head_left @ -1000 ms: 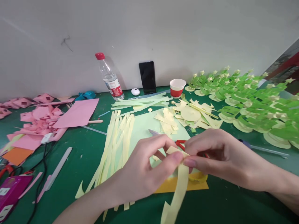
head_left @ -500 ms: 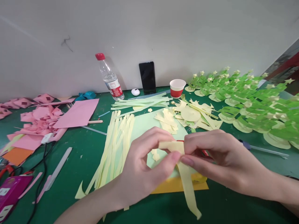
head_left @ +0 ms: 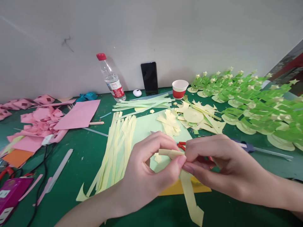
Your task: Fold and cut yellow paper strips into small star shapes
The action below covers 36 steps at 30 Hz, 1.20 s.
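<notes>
My left hand (head_left: 146, 170) and my right hand (head_left: 213, 160) meet over the green table (head_left: 75, 148) and pinch one pale yellow paper strip (head_left: 189, 195) between thumbs and fingers. Its folded upper end (head_left: 170, 152) sits between my fingertips, and its long tail hangs down toward the table's near edge. Beneath my hands lie a light green sheet (head_left: 144, 129), an orange-yellow card (head_left: 175, 189) and red-handled scissors (head_left: 181, 145), partly hidden. A fan of several cut yellow strips (head_left: 118, 148) lies just left of my left hand.
Pink paper and scraps (head_left: 47, 123) fill the left. A water bottle (head_left: 111, 78), a black phone (head_left: 149, 78) and a paper cup (head_left: 179, 89) stand by the wall. Green paper trees (head_left: 255, 104) crowd the right. A cable (head_left: 42, 176) and a magenta box (head_left: 11, 194) lie at near left.
My fingers have worked the strip's upper end into a tighter fold. The hanging tail swung from straight down to slanting right. Both hands stayed over the same spot.
</notes>
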Tool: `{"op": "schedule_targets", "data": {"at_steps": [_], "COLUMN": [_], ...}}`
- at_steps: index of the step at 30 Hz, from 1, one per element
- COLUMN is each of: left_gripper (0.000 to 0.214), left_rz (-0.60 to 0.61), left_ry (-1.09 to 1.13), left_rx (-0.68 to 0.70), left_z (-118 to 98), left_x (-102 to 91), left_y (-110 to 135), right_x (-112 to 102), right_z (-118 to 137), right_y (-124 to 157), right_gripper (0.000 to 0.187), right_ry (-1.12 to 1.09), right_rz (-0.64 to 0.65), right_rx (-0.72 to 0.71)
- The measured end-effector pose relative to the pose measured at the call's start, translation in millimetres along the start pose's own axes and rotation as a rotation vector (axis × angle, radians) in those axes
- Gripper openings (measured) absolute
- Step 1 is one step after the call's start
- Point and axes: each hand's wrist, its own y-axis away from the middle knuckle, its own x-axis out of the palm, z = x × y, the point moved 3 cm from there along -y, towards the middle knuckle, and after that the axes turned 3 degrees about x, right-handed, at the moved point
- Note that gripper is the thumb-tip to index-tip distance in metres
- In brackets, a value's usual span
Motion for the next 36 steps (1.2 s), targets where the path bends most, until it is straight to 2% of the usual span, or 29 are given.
{"op": "schedule_targets", "data": {"at_steps": [5, 9, 14, 18, 22, 27, 31, 36], "left_gripper": [0.014, 0.018, 0.020, 0.021, 0.021, 0.015, 0.016, 0.023], "left_rz": [0.002, 0.036, 0.207, 0.304, 0.377, 0.412, 0.383, 0.348], "left_ry": [-0.002, 0.019, 0.060, 0.021, 0.041, 0.150, 0.163, -0.029], "left_rx": [-0.024, -0.049, -0.199, -0.294, -0.373, -0.470, -0.429, -0.201], "left_z": [0, 1, 4, 2, 0, 3, 3, -2], "left_x": [-0.9, -1.8, 3.8, 8.2, 10.3, 9.8, 7.6, 7.0], "left_y": [0, -2, 0, 2, 1, 3, 3, -3], "right_x": [0, -5, -9, -4, -3, -2, -1, -4], "right_z": [0, 0, 3, 4, 2, 0, -3, -8], "right_y": [0, 1, 2, 2, -1, -2, 0, 0], "right_gripper": [0.024, 0.022, 0.017, 0.018, 0.020, 0.022, 0.021, 0.018], "right_ry": [0.000, 0.094, 0.208, 0.248, 0.214, 0.033, -0.016, -0.075], "right_rz": [0.013, 0.034, 0.006, 0.070, 0.143, 0.132, 0.084, -0.045], "right_rx": [0.005, 0.007, -0.123, -0.191, -0.165, -0.191, -0.209, -0.118]}}
